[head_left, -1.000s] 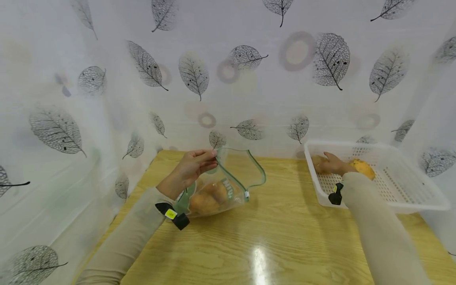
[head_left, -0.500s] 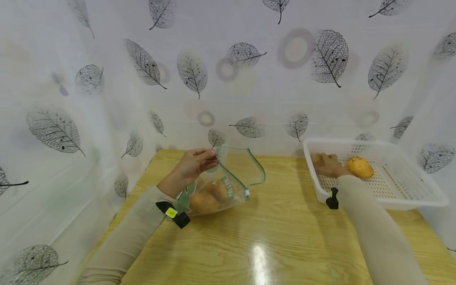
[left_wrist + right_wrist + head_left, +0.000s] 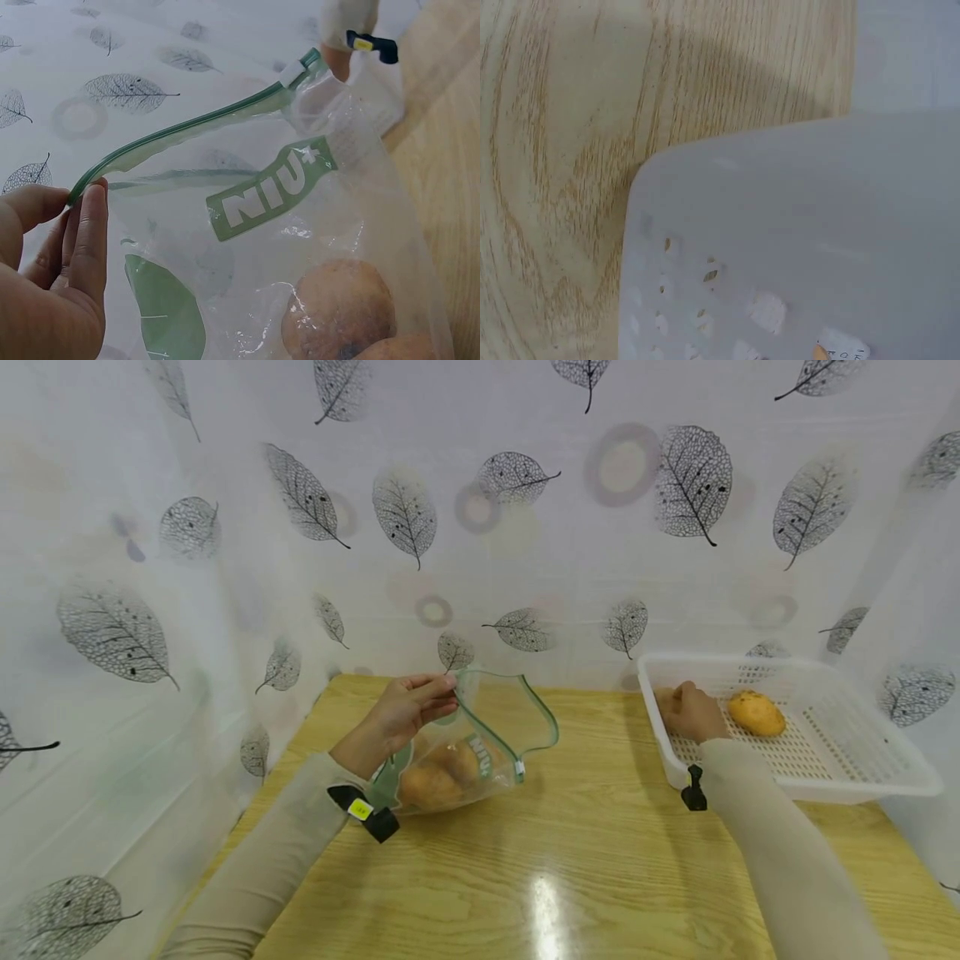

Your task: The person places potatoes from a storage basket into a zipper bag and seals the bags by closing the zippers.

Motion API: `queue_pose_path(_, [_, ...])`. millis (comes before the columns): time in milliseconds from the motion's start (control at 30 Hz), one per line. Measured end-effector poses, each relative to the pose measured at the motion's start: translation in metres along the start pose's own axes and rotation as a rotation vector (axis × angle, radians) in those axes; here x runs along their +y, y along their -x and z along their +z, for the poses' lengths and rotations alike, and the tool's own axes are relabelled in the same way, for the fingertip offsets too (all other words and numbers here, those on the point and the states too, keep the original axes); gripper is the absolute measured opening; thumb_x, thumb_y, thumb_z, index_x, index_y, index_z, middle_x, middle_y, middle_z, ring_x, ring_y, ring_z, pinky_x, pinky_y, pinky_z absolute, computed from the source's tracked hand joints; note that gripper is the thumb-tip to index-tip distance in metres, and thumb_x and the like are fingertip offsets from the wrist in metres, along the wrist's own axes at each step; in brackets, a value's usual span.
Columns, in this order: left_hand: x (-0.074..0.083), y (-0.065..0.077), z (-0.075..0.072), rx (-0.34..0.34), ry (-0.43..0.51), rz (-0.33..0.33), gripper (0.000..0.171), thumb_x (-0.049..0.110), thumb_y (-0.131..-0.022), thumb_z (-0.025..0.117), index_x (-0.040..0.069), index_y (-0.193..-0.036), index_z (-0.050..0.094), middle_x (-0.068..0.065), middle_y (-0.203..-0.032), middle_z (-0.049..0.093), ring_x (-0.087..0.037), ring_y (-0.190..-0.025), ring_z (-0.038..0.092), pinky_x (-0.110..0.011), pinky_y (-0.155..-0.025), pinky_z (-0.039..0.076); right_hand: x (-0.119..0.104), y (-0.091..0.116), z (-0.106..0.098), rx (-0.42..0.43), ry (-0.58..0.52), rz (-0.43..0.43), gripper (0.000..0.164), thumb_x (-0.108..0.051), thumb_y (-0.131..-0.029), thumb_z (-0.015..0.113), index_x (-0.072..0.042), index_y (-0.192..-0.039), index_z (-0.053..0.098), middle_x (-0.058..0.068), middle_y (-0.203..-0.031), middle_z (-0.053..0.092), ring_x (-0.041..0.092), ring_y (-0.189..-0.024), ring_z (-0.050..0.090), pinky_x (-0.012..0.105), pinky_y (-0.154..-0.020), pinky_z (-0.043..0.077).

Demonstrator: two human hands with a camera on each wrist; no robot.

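Note:
My left hand pinches the green zip edge of a clear plastic zip bag between thumb and fingers, holding its mouth apart. Several potatoes lie in the bottom of the bag, and one potato shows through its film in the left wrist view. Inside the white basket, my right hand curls round a potato near the left wall, covering much of it. Another potato lies on the basket floor just right of that hand. The right wrist view leaves the hand itself out.
The white plastic basket with a perforated floor stands at the right back of the wooden table. A leaf-printed white curtain hangs behind and along the left. The basket's raised wall fills the right wrist view.
My right hand has drawn its fingers in round the potato at the basket's left, and its wrist has shifted slightly left. The left hand and the bag stay in place.

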State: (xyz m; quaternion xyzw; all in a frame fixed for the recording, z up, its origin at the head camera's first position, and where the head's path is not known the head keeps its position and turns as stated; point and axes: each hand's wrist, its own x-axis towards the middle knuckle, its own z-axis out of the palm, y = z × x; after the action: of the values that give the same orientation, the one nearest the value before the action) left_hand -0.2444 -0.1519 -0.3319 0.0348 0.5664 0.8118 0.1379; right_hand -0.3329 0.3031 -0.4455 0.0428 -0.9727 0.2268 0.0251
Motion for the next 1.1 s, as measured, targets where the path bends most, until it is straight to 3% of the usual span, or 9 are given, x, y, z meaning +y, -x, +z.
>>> queue_pose_path(200, [0.0, 0.0, -0.001, 0.002, -0.001, -0.003, 0.027, -0.001, -0.097, 0.052, 0.01, -0.08, 0.07, -0.002, -0.078, 0.068, -0.011, -0.071, 0.068, -0.02, -0.073, 0.06, 0.003, -0.003, 0.004, -0.004, 0.0, -0.003, 0.063, -0.016, -0.09, 0.061, 0.012, -0.139, 0.032, 0.048, -0.123, 0.031, 0.061, -0.104, 0.042, 0.069, -0.08, 0.045])
queue_pose_path(333, [-0.001, 0.0, -0.002, 0.0, 0.001, 0.0, 0.027, -0.001, -0.097, 0.052, 0.011, -0.08, 0.07, -0.002, -0.077, 0.068, -0.011, -0.071, 0.068, -0.02, -0.073, 0.06, 0.004, -0.003, 0.004, -0.028, 0.031, -0.003, 0.065, -0.019, -0.088, 0.062, 0.01, -0.14, 0.034, 0.049, -0.131, 0.023, 0.066, -0.11, 0.035, 0.074, -0.085, 0.041])
queue_pose_path(467, [-0.001, 0.0, -0.002, 0.003, 0.002, -0.001, 0.026, 0.0, -0.097, 0.052, 0.011, -0.081, 0.07, -0.002, -0.078, 0.068, -0.011, -0.071, 0.068, -0.02, -0.073, 0.06, 0.003, -0.003, 0.003, -0.062, 0.03, 0.0, 0.067, -0.02, -0.088, 0.063, 0.008, -0.14, 0.032, 0.048, -0.133, 0.025, 0.064, -0.114, 0.034, 0.074, -0.086, 0.04])
queue_pose_path(700, [-0.001, 0.001, -0.002, 0.002, 0.001, -0.004, 0.025, 0.0, -0.097, 0.053, 0.011, -0.082, 0.07, -0.002, -0.078, 0.069, -0.011, -0.071, 0.068, -0.02, -0.073, 0.06, 0.006, -0.002, 0.002, -0.097, 0.024, -0.006, 0.069, -0.022, -0.09, 0.061, 0.01, -0.142, 0.028, 0.044, -0.12, 0.046, 0.056, -0.106, 0.048, 0.068, -0.086, 0.046])
queue_pose_path(900, [-0.002, 0.0, -0.003, -0.016, 0.002, 0.002, 0.027, 0.0, -0.097, 0.052, 0.011, -0.081, 0.071, -0.002, -0.078, 0.069, -0.012, -0.072, 0.068, -0.021, -0.074, 0.06, 0.001, 0.005, -0.007, -0.104, -0.003, 0.038, 0.079, -0.023, -0.085, 0.068, 0.012, -0.142, 0.026, 0.044, -0.123, 0.044, 0.058, -0.106, 0.047, 0.068, -0.086, 0.046])
queue_pose_path(1100, [-0.001, 0.001, -0.003, -0.001, -0.006, 0.004, 0.026, 0.0, -0.097, 0.053, 0.01, -0.081, 0.071, -0.002, -0.077, 0.069, -0.012, -0.071, 0.068, -0.021, -0.074, 0.06, -0.004, 0.008, -0.025, -0.048, -0.06, 0.012, 0.082, -0.016, -0.081, 0.07, 0.013, -0.142, 0.023, 0.048, -0.126, 0.038, 0.062, -0.109, 0.042, 0.071, -0.089, 0.042])
